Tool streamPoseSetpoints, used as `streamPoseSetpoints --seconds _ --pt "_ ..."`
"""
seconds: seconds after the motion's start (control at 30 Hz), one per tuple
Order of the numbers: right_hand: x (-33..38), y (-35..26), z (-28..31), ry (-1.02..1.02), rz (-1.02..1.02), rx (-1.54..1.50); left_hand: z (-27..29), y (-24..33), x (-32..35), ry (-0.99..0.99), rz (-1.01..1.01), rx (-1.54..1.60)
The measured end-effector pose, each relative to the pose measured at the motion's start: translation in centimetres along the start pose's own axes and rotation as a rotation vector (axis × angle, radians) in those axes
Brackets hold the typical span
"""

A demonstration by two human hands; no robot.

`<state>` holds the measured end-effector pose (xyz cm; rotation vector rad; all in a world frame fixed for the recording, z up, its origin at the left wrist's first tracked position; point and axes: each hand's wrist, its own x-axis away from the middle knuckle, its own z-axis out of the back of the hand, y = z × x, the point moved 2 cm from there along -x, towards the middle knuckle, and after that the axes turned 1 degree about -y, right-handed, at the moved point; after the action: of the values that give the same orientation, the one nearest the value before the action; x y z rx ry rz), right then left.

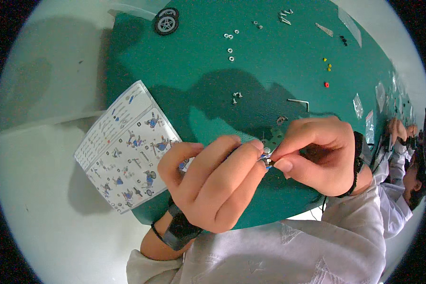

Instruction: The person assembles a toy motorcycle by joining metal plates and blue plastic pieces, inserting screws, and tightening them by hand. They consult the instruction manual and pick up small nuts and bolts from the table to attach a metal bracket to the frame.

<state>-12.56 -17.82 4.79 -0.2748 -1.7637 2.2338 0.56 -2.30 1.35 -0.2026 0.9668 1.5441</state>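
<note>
My left hand (217,184) is closed, its fingers curled around a small blue-and-silver metal part (267,162), most of which they hide. A silver bolt head (267,151) shows at the fingertips. From the other side, my right hand (319,154) pinches at the same spot with thumb and index finger. Whatever lies between those two fingertips is too small and covered to name. Just beyond the hands, a short L-shaped hex key (300,101) and a small group of bolts (236,97) lie on the green table mat (194,61).
An illustrated instruction sheet (123,128) hangs over the mat's left edge. Farther back are black-tyred wheels (166,24), several nuts (230,50), long screws (285,20), yellow pieces (329,67) and a red one (326,84). Plastic bags (358,106) and another person's hands (397,130) are at right.
</note>
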Motion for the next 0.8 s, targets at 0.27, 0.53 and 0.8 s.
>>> streamPoseSetpoints --seconds 0.27,0.53,0.8 --pt "-0.5 0.6 -0.3 0.07 0.454 0.356 -0.8 -0.5 0.4 0.078 -0.02 -0.033" --pt "-0.8 0.8 0.2 0.011 0.427 0.323 -1.0 -0.8 0.3 0.111 -0.027 0.086" --pt "-0.9 0.7 0.6 -0.028 0.403 0.315 -1.3 -0.9 0.5 0.135 -0.022 0.14"
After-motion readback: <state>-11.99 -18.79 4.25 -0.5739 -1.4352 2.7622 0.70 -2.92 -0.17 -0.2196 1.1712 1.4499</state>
